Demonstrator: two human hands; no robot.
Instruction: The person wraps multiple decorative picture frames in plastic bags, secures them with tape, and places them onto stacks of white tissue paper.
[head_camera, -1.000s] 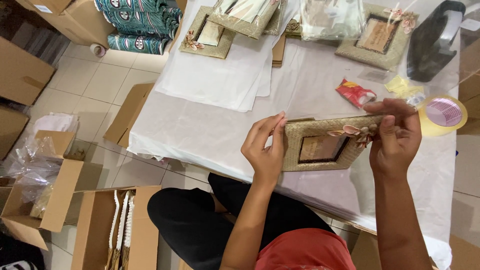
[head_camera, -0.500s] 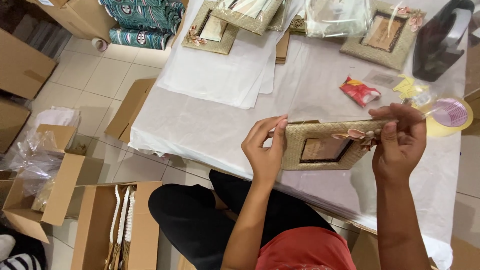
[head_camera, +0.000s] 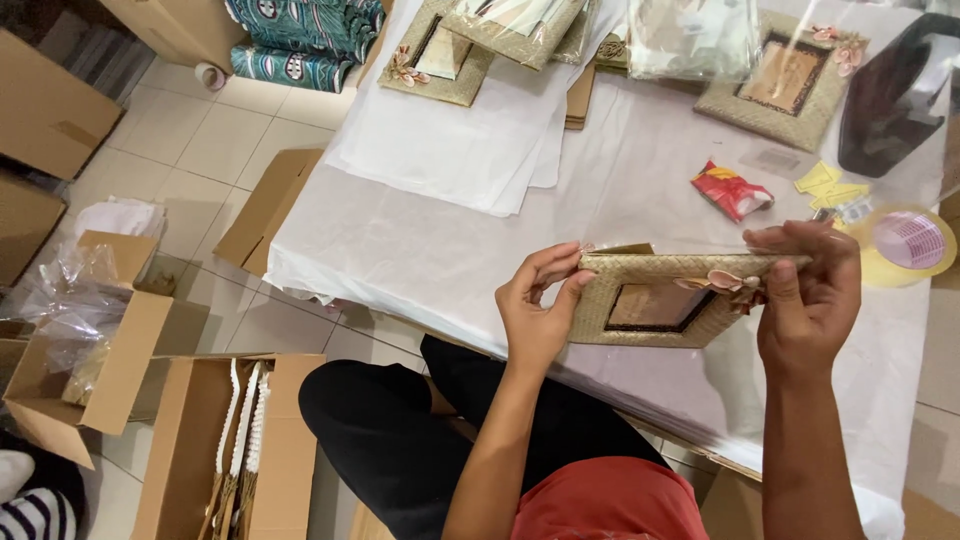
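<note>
Over the near edge of the white-covered table (head_camera: 400, 250), the person holds a woven picture frame (head_camera: 660, 300) between both hands, tilted so its front faces the camera. On the floor left of the table stand open cardboard boxes, one (head_camera: 250, 450) holding white and tan cords, another (head_camera: 90, 340) stuffed with clear plastic bags. A stack of white tissue sheets (head_camera: 450, 150) lies on the table beyond the held frame, and further off rest more woven frames, one at the far right (head_camera: 785, 85) beside a dark tape dispenser (head_camera: 890, 100). The left hand (head_camera: 540, 305) pinches the held frame's left end, thumb on its front and fingers curled at the top edge. The right hand (head_camera: 810, 300) grips the right end, fingers closed over the top edge near a small pink shell flower (head_camera: 725, 282). Right of that hand lies a tape roll (head_camera: 905, 245); just beyond the frame sits a red snack wrapper (head_camera: 730, 190).
</note>
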